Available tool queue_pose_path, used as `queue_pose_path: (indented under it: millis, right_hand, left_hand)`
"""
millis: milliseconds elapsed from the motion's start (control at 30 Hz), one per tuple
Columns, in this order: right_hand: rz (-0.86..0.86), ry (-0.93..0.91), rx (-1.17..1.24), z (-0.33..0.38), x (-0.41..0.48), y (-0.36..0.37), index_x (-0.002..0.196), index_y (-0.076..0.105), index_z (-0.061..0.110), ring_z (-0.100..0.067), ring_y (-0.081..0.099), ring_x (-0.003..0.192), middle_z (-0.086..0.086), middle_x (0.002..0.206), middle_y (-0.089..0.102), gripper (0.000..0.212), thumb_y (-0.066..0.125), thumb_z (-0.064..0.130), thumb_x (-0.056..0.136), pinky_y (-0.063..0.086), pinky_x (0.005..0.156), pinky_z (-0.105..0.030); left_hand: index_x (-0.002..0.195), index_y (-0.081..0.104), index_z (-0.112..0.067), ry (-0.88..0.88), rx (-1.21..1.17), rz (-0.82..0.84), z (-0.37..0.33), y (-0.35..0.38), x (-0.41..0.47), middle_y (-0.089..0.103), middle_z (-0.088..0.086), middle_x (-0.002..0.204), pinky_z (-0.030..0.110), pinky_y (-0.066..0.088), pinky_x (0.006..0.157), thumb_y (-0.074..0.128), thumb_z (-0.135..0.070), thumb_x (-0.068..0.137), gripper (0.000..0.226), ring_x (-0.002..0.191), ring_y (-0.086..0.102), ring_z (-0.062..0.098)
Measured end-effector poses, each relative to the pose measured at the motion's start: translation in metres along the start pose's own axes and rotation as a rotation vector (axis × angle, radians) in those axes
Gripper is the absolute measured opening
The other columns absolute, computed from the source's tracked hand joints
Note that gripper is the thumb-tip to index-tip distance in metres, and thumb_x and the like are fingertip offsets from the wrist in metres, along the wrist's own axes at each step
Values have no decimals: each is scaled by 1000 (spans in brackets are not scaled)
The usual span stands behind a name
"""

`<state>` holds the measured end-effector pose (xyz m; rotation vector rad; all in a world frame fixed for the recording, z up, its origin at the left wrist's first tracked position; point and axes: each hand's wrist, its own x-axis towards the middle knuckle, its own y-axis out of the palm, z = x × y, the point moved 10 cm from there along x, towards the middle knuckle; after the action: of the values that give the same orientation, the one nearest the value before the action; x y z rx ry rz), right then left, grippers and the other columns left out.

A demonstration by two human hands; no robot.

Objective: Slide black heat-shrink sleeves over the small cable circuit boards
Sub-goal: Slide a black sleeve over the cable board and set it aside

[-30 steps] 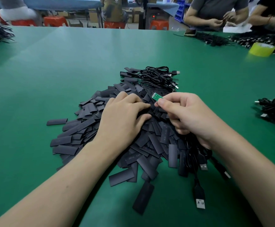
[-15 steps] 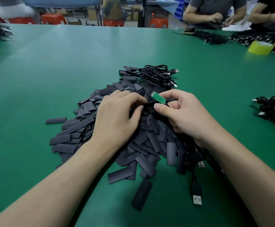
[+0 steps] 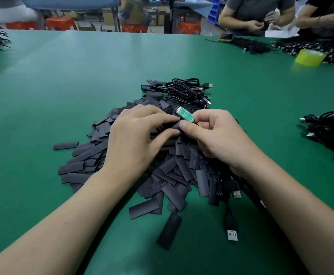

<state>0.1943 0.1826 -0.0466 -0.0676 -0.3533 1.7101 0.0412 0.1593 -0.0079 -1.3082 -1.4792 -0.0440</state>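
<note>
A heap of flat black heat-shrink sleeves point(image 3: 168, 169) lies on the green table point(image 3: 62, 86) under both hands. My right hand point(image 3: 219, 137) pinches the cable end of a small green circuit board point(image 3: 185, 114), which points up and to the left. My left hand point(image 3: 140, 135) pinches a black sleeve point(image 3: 171, 126) between thumb and forefinger, just below and left of the board. The sleeve is mostly hidden by my fingers. The board is bare.
A bundle of black cables with sleeved ends point(image 3: 184, 90) lies behind the heap. USB plugs point(image 3: 231, 231) trail at the front right. More cables point(image 3: 331, 130) lie at the right edge. A yellow tape roll point(image 3: 310, 56) and other people's hands point(image 3: 261, 22) are at the far right.
My left hand has lifted off the heap and closed thumb and forefinger on a sleeve. My right hand has tilted the board further out of its fingers, towards the left hand.
</note>
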Motion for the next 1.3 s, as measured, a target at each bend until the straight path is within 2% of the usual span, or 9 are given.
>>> queue_pose_path:
  millis: [167, 267, 400, 567, 700, 767, 867, 1133, 1300]
  right_hand:
    - [59, 101, 143, -4, 0, -1, 83, 62, 18, -8, 23, 41, 9, 56, 31, 34, 47, 38, 107, 22, 41, -17]
    - [73, 63, 36, 0, 0, -4, 75, 60, 20, -10, 23, 41, 9, 54, 31, 37, 47, 33, 108, 21, 41, -18]
    - [9, -16, -183, 8, 2, -12, 75, 61, 24, -14, 25, 44, 6, 52, 31, 34, 50, 48, 96, 22, 44, -23]
    - [-45, -50, -241, 10, 1, -16, 76, 63, 23, -14, 26, 45, 9, 49, 32, 34, 50, 48, 96, 23, 50, -27]
    - [-63, -107, -392, 18, 0, -14, 75, 63, 22, -7, 32, 45, 9, 47, 40, 33, 54, 37, 102, 29, 51, -30]
    - [-98, -153, -481, 25, -2, -14, 73, 63, 22, -5, 39, 48, 12, 51, 47, 31, 57, 32, 101, 29, 50, -19]
    - [-129, -174, -531, 31, -3, -14, 72, 63, 22, -2, 42, 51, 15, 54, 50, 30, 59, 30, 100, 32, 52, -14]
    - [-26, -9, -327, 4, 2, -13, 76, 67, 20, -10, 29, 44, 8, 48, 36, 32, 56, 34, 102, 24, 52, -30]
    - [-26, -105, -503, 17, -2, -3, 73, 67, 20, -5, 38, 44, 13, 46, 44, 29, 58, 30, 100, 30, 48, -16]
  left_hand:
    - [102, 82, -23, -163, -151, -63, 19, -9, 0, 74, -10, 98, 35, 55, 85, 82, -32, 85, 19, 92, 69, 9]
    - [101, 83, -23, -194, -178, -69, 22, -10, 1, 75, -9, 96, 33, 55, 83, 82, -30, 85, 17, 91, 69, 8]
    - [99, 82, -24, -191, -209, -63, 22, -9, 0, 74, -9, 93, 23, 52, 75, 82, -28, 85, 15, 81, 64, 5]
    - [99, 82, -24, -182, -217, -68, 22, -9, 1, 73, -10, 92, 13, 46, 71, 82, -27, 85, 14, 82, 65, 6]
    - [99, 83, -24, -171, -196, -55, 23, -7, 0, 74, -9, 92, 23, 50, 70, 82, -29, 85, 15, 80, 66, 11]
    - [99, 83, -24, -167, -185, -46, 24, -6, 0, 74, -9, 92, 32, 53, 71, 82, -31, 85, 16, 80, 66, 13]
    - [100, 82, -25, -129, -158, -29, 23, -5, 0, 73, -9, 92, 38, 56, 73, 82, -33, 85, 17, 82, 68, 16]
    - [104, 81, -24, -15, -127, 29, 15, -2, 2, 72, -12, 95, 40, 59, 73, 80, -34, 85, 22, 83, 68, 14]
    - [106, 81, -24, -12, -151, 96, 12, 8, 0, 72, -10, 93, 39, 57, 72, 79, -35, 87, 23, 78, 66, 16]
